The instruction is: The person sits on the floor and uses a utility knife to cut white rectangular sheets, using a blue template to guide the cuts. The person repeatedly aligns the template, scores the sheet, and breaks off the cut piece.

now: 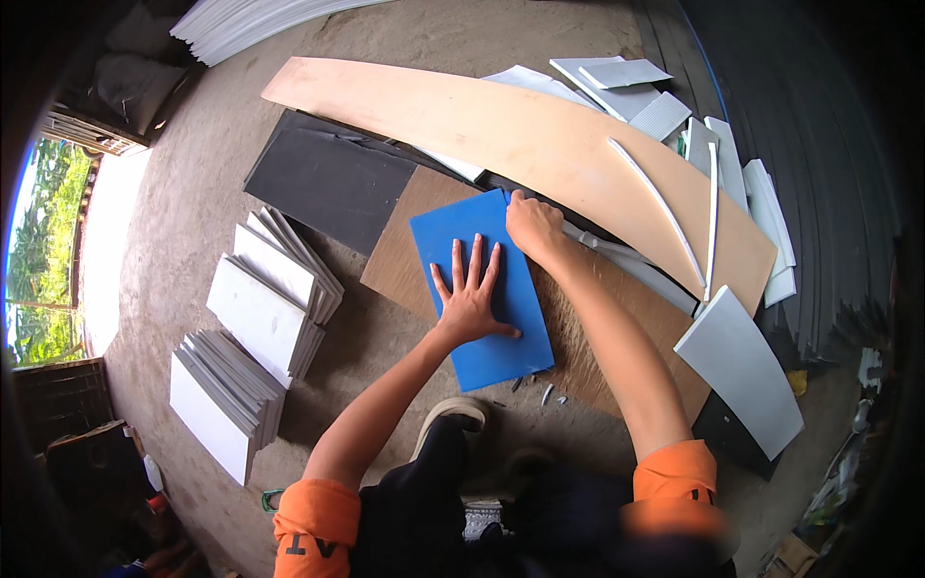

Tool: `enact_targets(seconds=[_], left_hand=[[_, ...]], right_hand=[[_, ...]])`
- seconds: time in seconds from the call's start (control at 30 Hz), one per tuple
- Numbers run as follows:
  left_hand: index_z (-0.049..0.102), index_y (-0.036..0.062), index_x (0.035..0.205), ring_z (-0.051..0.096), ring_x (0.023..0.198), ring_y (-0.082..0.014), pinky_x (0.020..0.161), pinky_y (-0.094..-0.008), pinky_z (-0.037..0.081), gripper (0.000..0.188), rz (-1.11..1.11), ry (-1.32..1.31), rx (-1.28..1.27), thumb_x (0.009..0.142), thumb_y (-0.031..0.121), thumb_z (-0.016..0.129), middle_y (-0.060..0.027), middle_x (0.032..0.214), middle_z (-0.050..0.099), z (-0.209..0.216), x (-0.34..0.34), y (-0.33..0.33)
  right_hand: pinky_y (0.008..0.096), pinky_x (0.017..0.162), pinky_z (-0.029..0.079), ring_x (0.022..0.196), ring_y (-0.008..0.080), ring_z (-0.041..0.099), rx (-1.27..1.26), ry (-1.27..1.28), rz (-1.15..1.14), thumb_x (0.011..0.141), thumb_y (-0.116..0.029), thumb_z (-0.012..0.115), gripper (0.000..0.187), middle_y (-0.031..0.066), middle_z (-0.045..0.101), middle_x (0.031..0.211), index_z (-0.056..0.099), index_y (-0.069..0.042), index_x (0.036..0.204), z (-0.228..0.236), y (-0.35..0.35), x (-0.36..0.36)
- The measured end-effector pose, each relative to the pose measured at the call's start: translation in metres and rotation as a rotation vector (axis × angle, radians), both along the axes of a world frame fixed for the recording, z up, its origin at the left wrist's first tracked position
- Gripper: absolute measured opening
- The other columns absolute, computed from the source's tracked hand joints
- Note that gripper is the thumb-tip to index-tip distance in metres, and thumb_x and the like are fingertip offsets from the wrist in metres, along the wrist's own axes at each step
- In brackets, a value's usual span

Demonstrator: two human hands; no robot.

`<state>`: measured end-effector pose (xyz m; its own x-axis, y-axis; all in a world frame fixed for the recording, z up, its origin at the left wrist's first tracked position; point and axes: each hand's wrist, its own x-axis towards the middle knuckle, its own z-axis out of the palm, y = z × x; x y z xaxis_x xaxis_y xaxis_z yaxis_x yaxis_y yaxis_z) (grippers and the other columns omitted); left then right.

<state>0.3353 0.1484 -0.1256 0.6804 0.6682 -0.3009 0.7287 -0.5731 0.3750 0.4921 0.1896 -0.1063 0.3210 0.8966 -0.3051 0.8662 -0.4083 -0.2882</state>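
Observation:
A blue rectangular board (pixel 443 231) lies at a slant on a brown wooden board (pixel 385 265). My left hand (pixel 469 299) rests flat on the blue board, fingers spread and pointing away from me. At the blue board's far right corner my right hand (pixel 535 226) is closed in a fist against the edge. What it holds, if anything, is hidden by the fingers. Beyond the right hand a long tan curved sheet (pixel 462 111) stretches across, with two thin white strips (pixel 663 214) on it. A black board (pixel 323 178) lies left of the wooden one.
Several stacks of white boards (pixel 255 289) stand on the concrete floor (pixel 193 173) to the left. White offcuts (pixel 626 77) lie behind the tan sheet. A white panel (pixel 742 371) is at the right, near dark sheets (pixel 809 144). Small scraps (pixel 547 394) lie near my feet.

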Motion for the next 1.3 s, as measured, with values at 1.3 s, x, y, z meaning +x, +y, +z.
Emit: enact_targets(seconds=[1.3], left_hand=[[0.004, 0.02, 0.137, -0.013, 0.128, -0.0349, 0.088, -0.0683, -0.004, 0.13, 0.027, -0.047, 0.024, 0.035, 0.053, 0.077, -0.0091, 0.142, -0.005, -0.001, 0.004, -0.001]], right_hand=[[0.0462, 0.073, 0.045, 0.081, 0.0385, 0.058, -0.317, 0.22, -0.001, 0.085, -0.019, 0.036, 0.028, 0.0242, 0.059, 0.083, 0.05, 0.003, 0.098, 0.018, -0.162, -0.003]])
